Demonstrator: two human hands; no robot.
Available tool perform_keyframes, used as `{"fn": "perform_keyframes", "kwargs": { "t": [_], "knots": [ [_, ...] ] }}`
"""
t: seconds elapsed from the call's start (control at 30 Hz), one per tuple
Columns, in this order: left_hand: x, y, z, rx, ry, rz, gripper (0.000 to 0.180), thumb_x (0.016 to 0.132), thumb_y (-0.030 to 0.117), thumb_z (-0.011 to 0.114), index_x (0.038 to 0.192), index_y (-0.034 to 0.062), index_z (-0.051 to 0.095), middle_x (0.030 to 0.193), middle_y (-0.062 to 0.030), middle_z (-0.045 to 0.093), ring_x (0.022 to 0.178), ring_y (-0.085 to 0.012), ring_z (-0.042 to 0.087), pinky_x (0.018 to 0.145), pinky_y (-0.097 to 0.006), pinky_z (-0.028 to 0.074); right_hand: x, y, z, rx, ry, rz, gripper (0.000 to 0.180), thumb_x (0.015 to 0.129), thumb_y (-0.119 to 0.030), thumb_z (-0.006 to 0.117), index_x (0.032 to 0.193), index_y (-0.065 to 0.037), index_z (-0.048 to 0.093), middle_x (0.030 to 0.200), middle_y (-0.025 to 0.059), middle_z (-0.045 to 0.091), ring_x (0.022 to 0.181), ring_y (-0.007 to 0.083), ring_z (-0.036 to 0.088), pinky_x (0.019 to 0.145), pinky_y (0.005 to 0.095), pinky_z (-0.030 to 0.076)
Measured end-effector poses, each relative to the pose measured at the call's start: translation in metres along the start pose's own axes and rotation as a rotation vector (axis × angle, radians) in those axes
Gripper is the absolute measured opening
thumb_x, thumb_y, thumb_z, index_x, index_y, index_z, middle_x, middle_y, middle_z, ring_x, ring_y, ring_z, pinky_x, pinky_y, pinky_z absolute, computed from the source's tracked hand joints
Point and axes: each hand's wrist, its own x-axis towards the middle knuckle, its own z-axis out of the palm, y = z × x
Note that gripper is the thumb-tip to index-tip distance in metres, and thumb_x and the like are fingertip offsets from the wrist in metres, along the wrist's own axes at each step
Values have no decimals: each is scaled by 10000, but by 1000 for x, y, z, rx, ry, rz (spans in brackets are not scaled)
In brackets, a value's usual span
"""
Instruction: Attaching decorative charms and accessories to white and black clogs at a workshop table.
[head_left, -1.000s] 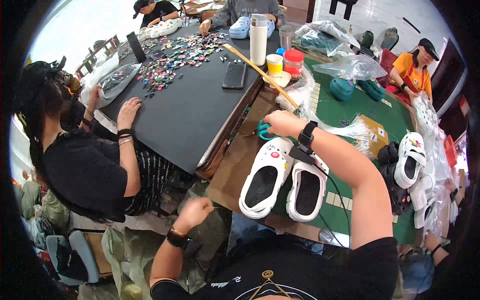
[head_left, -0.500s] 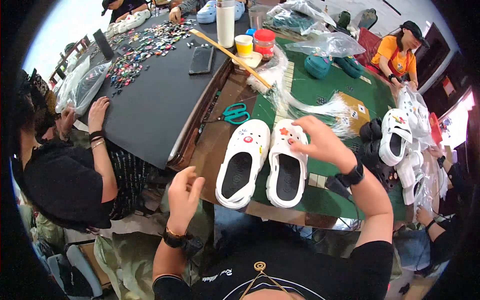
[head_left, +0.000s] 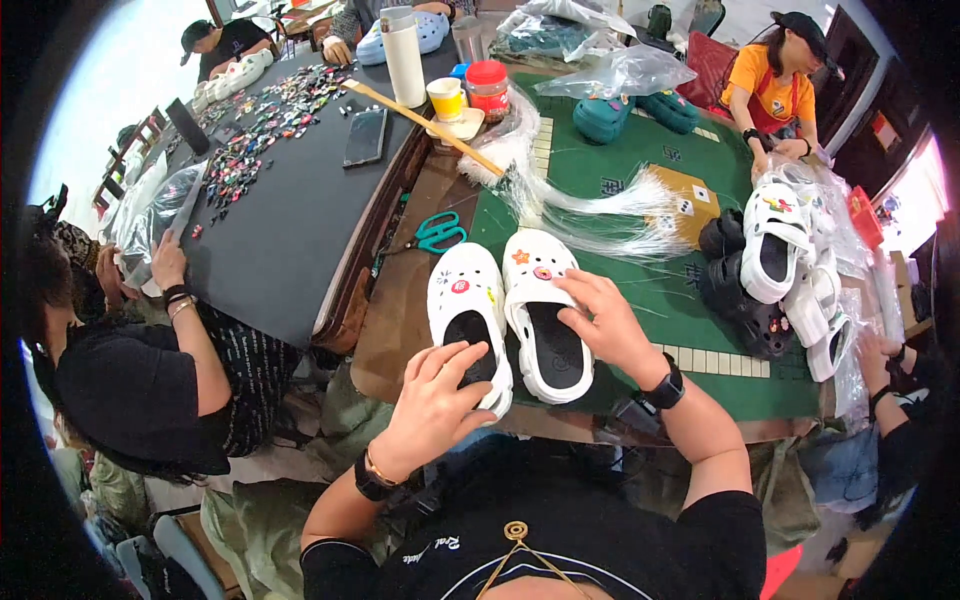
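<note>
Both hands are now working on the pair of white clogs at the near table edge. Compared with a second ago, the right hand (head_left: 605,325) has come off the area by the scissors and is resting on the right clog (head_left: 545,315), fingers curled over its inner rim, thumb by the strap side; it is gripping or steadying, not pinching anything small as far as I can tell. The left hand (head_left: 440,395), which was hanging below the table edge a second ago, has risen and is now touching the heel end of the left clog (head_left: 468,318), fingers spread and loosely bent, not clamped.

The two clogs are lying side by side, touching, toes pointing away from the person, partly on the green mat (head_left: 640,180) and partly on the brown table strip (head_left: 400,300). Small coloured charms are already sitting on both toe caps. Teal scissors (head_left: 437,232) are lying just beyond the left clog, untouched. A bundle of clear plastic ties (head_left: 590,205) is fanned out beyond the toes.

Judging from this, the fetching looks done and the pair is being handled together now.

A heap of white and black clogs (head_left: 775,265) is sitting well off to the right; other people's hands are busy at the dark table (head_left: 290,220).
</note>
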Motion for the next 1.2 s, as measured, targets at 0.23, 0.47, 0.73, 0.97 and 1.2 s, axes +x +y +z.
{"fn": "perform_keyframes", "kwargs": {
  "t": [0.23, 0.47, 0.73, 0.97, 1.2],
  "knots": [
    [-1, -16, 1, -149, -196, -126, 220, 735, 292, 777, 817, 115, 675, 951, -9, 670, 988, -216, 617, 1086, -453, 317, -12, 3, 8, 298, 138, 30, 276, 829, -12, 667, 1102, -49, 659, 1261, 160, 610, 1202, 335, 548, 1009, 396, 429],
    [2, -22, -4, -233, -206, -62, 203, 797, 220, 751, 858, 59, 642, 853, -76, 658, 893, -267, 636, 1075, -484, 339, -24, 2, -1, 317, 24, -120, 175, 815, -2, 673, 981, -58, 667, 1352, 149, 550, 1309, 323, 459, 1051, 416, 394],
    [24, -19, 1, -213, 35, -279, 155, 880, 157, 655, 907, 20, 588, 762, -167, 612, 766, -365, 593, 758, -450, 428, -28, 1, 0, 495, 17, 38, 213, 835, -28, 670, 1044, -68, 677, 1387, 144, 516, 1274, 287, 499, 1036, 368, 405],
    [43, 0, -29, -126, 99, -149, 194, 826, 94, 667, 995, 30, 599, 903, -124, 591, 883, -335, 563, 781, -424, 430, -22, 24, -28, 571, 6, 139, 326, 841, -144, 664, 1156, -60, 642, 1280, 135, 568, 1204, 259, 539, 981, 370, 461],
    [72, 75, -96, -75, 52, 505, 256, 720, 99, 679, 975, 84, 665, 925, -57, 624, 865, -220, 627, 817, -376, 492, -11, 95, -35, -465, 141, 317, 239, 815, -148, 690, 1026, -39, 665, 1045, 170, 606, 978, 353, 601, 839, 434, 498]
  ]
}}
